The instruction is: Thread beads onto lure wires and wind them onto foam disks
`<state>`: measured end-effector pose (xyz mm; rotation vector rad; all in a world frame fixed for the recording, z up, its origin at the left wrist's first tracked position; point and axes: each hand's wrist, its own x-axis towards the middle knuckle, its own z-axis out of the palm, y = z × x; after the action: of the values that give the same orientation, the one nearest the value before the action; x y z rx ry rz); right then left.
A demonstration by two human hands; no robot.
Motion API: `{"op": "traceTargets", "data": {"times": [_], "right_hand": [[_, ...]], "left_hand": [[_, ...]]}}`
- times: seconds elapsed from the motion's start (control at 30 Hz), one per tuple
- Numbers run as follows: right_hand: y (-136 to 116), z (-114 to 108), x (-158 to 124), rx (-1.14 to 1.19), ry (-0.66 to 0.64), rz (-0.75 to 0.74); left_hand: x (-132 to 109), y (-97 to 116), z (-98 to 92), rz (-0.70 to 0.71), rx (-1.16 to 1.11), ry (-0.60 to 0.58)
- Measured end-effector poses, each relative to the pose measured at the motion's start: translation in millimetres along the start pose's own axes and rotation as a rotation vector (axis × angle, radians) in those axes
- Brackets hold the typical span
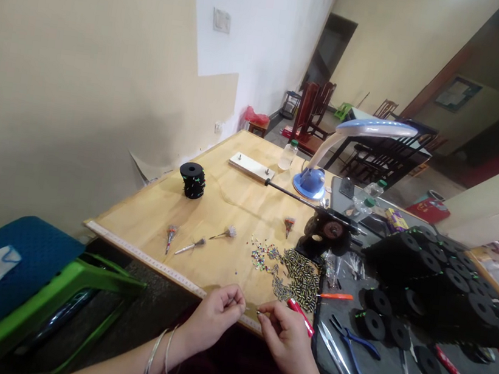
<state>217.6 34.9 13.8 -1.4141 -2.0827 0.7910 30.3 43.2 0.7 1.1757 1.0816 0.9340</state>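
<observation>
Just over the table's near edge, my left hand [220, 313] is closed in a pinch, thumb against the fingers. What it holds is too small to make out. To its right, my right hand [286, 333] also pinches, with a tiny dark piece at its fingertips that I cannot name. The fingertips of the two hands face each other, a small gap apart. A red pen-like tube [300, 317] lies by my right hand. Beyond the hands are a heap of small dark-and-yellow striped pieces [301, 275] and a scatter of tiny coloured beads [264, 254].
A black spool [192, 181] stands at left on the wooden table [228, 209]. A blue desk lamp [309, 184] and a black machine [330, 229] stand farther back. On the grey mat lie blue-handled pliers [354, 348], an orange-handled tool [338, 296] and several black spools [444, 274].
</observation>
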Motion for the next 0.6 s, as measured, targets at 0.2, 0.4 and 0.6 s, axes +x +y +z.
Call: {"op": "traceTargets", "data": {"times": [0.2, 0.4, 0.6], "right_hand": [[-3.0, -3.2, 1.0, 0.056, -0.005, 0.002], [-5.5, -9.1, -2.2, 0.137, -0.028, 0.001], [-13.7, -12.8, -2.1, 0.202, -0.098, 0.009]], "left_hand": [[-0.6, -1.7, -2.1, 0.007, 0.028, -0.027], [0.6, -5.4, -7.1, 0.08, 0.15, -0.077], [-1.0, 6.8, -1.1, 0.083, 0.196, -0.133]]}}
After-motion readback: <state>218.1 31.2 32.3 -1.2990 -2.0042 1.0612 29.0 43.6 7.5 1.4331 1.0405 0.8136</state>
